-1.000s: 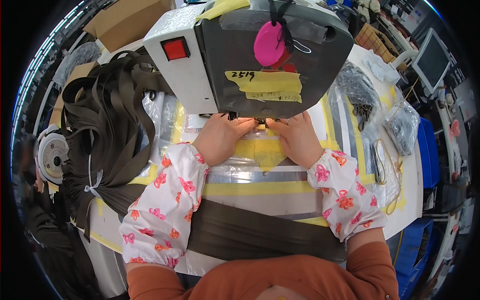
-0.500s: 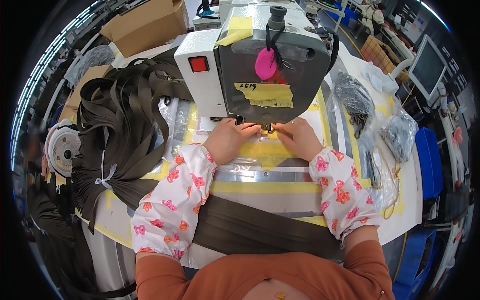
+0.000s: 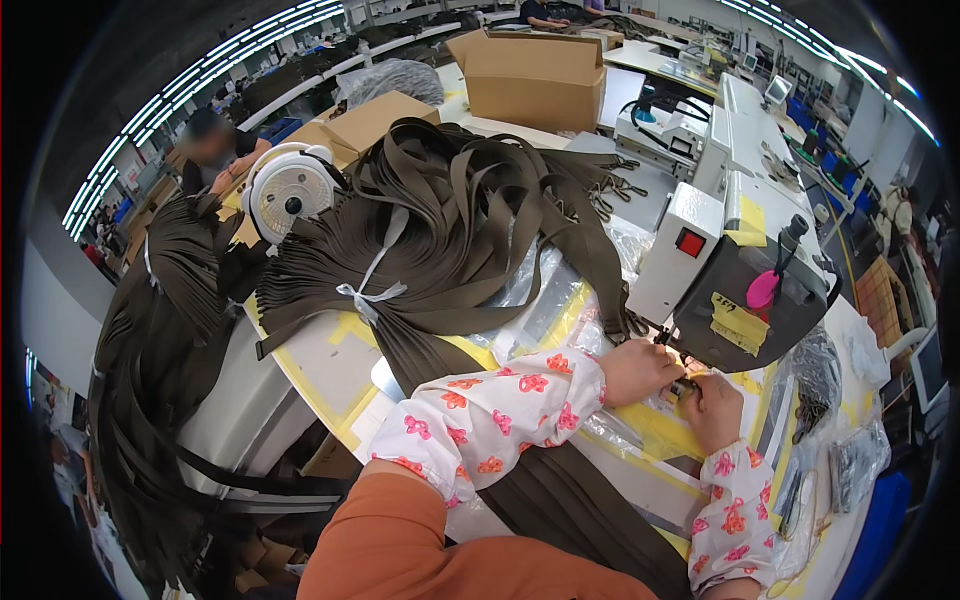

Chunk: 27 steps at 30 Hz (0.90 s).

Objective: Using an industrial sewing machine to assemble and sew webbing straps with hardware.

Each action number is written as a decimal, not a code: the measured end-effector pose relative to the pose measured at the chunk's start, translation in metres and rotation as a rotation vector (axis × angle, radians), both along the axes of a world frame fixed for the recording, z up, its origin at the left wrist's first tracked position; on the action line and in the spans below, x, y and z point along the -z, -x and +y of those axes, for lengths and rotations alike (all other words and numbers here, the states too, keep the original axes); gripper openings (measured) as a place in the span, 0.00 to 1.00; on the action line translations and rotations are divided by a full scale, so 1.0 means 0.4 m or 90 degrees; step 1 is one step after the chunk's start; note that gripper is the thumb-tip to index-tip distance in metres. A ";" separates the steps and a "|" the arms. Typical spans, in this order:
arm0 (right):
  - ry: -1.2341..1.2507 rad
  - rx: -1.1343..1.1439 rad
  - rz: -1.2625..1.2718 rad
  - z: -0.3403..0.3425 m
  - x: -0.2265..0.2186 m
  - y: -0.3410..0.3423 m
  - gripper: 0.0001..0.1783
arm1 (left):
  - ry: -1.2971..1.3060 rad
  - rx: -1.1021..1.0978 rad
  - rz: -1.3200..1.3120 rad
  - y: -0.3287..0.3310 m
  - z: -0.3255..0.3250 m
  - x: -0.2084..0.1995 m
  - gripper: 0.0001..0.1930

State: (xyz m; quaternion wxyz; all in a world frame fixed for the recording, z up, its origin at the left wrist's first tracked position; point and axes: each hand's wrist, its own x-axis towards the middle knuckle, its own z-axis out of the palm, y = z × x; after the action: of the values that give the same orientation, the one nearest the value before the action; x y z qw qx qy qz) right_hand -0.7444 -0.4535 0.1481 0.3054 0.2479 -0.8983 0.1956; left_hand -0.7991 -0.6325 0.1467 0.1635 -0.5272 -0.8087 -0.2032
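Under the head of a white and dark grey sewing machine [image 3: 655, 262], my two hands meet at the needle area. My left hand [image 3: 640, 372] comes from the left, its fingers pinched together beside the needle area. My right hand [image 3: 714, 410] faces it with fingers curled, next to a small metal piece [image 3: 682, 389]. What each hand pinches is too small and partly hidden to make out. Beside them lies a large bundle of dark olive webbing straps [image 3: 430, 240], tied with a white strip [image 3: 372, 296]. More flat webbing [image 3: 580, 510] runs below my forearms.
A second webbing bundle [image 3: 165, 300] hangs off the table's left side. A round white device [image 3: 291, 193] and a cardboard box [image 3: 535, 85] stand beyond. Metal hooks [image 3: 618, 183] lie behind the straps. Plastic-wrapped parts [image 3: 815, 370] sit at right. Another person [image 3: 210, 150] is at far left.
The view has swung left, so the machine and my hands now appear farther right and more of the webbing shows. Both hands remain at the needle area.
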 end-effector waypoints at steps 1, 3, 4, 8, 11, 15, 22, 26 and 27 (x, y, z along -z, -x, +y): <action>0.038 -0.015 -0.046 -0.013 0.000 -0.027 0.10 | -0.035 -0.003 -0.017 -0.012 -0.010 -0.005 0.10; 0.165 -0.041 -0.183 -0.032 0.006 -0.064 0.10 | -0.073 0.008 -0.155 -0.025 -0.032 -0.006 0.07; 0.264 -0.046 -0.278 -0.038 0.011 -0.082 0.10 | -0.073 0.039 -0.227 -0.027 -0.043 -0.003 0.06; 0.640 -0.139 -0.737 -0.008 0.020 -0.056 0.06 | -0.107 0.091 -0.590 0.004 -0.054 0.018 0.12; 0.659 -0.126 -0.759 0.005 0.031 -0.043 0.05 | -0.098 0.092 -0.706 0.018 -0.046 0.024 0.12; 0.692 -0.176 -0.810 0.007 0.026 -0.035 0.05 | -0.078 0.113 -0.771 0.025 -0.042 0.012 0.14; 0.687 -0.223 -0.892 0.022 0.014 -0.029 0.07 | -0.067 0.106 -0.773 0.019 -0.040 0.017 0.15; 0.588 -0.207 -0.853 0.019 0.014 -0.027 0.09 | -0.082 0.111 -0.749 0.014 -0.033 0.002 0.17; 0.531 -0.210 -0.838 0.018 0.013 -0.026 0.10 | -0.080 0.112 -0.750 0.012 -0.031 -0.002 0.17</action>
State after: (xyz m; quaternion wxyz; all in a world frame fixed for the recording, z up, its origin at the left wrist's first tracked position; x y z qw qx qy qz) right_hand -0.7340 -0.4462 0.1427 -0.2534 0.0762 -0.6985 0.6649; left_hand -0.8038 -0.6448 0.1475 -0.2986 -0.3798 -0.7031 -0.5217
